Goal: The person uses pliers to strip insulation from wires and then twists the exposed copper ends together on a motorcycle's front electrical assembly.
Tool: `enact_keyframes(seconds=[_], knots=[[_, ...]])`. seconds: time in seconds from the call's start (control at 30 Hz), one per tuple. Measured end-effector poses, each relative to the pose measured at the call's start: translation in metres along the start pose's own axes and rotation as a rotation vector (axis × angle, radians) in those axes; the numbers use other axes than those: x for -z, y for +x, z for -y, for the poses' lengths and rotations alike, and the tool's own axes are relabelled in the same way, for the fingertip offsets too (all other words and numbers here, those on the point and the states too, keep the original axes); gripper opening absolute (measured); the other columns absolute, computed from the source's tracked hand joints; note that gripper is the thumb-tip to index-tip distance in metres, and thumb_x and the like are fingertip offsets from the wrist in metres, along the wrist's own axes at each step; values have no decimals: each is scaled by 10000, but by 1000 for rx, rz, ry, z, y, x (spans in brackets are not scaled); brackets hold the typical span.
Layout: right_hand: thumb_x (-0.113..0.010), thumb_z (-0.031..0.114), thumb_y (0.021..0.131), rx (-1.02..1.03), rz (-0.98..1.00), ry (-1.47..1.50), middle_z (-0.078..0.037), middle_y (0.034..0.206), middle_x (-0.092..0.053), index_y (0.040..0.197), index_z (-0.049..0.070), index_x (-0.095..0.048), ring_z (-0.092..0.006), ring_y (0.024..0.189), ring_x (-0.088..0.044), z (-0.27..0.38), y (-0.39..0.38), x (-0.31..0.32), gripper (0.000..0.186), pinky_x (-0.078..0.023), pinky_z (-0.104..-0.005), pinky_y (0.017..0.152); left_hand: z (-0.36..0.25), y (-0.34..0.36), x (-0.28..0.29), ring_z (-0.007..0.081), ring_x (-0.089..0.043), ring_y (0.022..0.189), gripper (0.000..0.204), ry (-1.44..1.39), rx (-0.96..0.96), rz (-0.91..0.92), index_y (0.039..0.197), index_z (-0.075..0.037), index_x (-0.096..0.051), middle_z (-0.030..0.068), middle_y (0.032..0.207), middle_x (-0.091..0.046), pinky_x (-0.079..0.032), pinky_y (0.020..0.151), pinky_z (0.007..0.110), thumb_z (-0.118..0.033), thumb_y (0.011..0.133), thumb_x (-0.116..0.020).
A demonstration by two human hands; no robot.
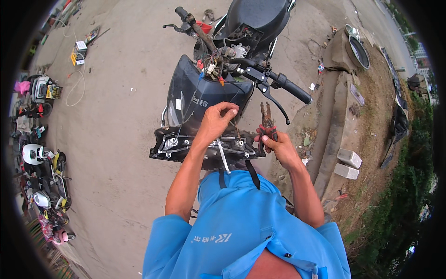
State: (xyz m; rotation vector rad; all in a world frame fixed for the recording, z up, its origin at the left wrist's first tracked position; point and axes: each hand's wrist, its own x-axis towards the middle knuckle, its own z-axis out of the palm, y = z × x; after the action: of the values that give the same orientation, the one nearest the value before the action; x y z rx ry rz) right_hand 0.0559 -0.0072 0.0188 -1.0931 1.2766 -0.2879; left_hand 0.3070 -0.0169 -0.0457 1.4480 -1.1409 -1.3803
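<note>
My left hand [217,120] is closed in a pinch on a thin wire [236,124] in front of the dark scooter cowl [186,83]. My right hand [279,148], just to its right, grips pliers [267,120] with red and black handles, their worn jaws pointing up. Below both hands a detached black lamp assembly [162,139] with metal fittings rests crosswise, wires rising from it, and a pale metal rod [225,160] angles down from its middle. Loose wires and connectors [211,69] spill from the handlebar area. The black right grip and brake lever [292,92] jut out above the pliers.
Parked scooters [44,186] line the left edge on concrete ground. A box [80,52] with a pale hose lies at upper left. A raised kerb [337,111], dirt strip, two pale blocks [348,158] and a round metal basin [358,53] are on the right.
</note>
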Motion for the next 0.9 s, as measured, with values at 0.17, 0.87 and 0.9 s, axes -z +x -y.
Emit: enact_keyframes(seconds=[0.17,0.87,0.9], knots=[[-586,171,1027,24,-2,63,-11,990,-723,1256,1,-660,-72,747,-517,-8,0,-11,295,-438,-261,666,13,47,-18,107,-640,914,320,-430,-65,-351,1213,46,-653,53,992,-732,-489,850,256,-190,995,-659],[-647,160,911,245,243,-632,-251,897,-683,1069,9,-665,-412,848,-649,9,86,-26,219,-496,-481,792,-1,-46,4,139,-588,697,278,224,14,-439,1108,-1,-699,67,759,-666,-469,661,316,-232,1057,-553],[-655,157,894,253,252,-643,-256,927,-691,1042,6,-664,-429,864,-646,12,91,-28,211,-498,-481,794,-3,-46,5,179,-580,670,294,232,-11,-442,1094,-7,-707,86,746,-645,-464,648,347,-246,1060,-540]])
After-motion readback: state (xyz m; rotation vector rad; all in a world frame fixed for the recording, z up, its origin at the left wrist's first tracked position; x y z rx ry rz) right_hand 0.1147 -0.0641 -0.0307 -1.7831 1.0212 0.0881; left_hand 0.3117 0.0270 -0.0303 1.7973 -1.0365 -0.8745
